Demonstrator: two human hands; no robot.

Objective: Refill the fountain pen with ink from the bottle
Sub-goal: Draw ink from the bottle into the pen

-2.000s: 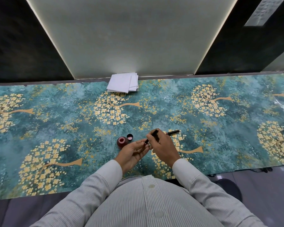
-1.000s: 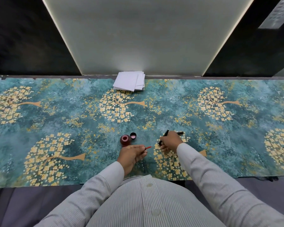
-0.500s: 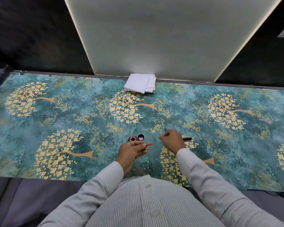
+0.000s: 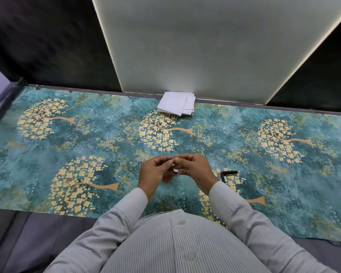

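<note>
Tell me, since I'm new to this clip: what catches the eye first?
The teal cloth with golden trees fills the whole table. Near its middle the two hands, left and right, meet fingertip to fingertip over something small and hard to make out. Black pen parts lie just right of the hands, and white papers sit at the far edge.

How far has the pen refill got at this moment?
Done: the pen is taken apart, with two black pen pieces lying on the patterned table cover. In hand: the left hand and right hand meet fingertip to fingertip around something small; what it is cannot be made out. Left: the ink bottle is hidden behind the hands, so filling and reassembly look still to come.
</note>
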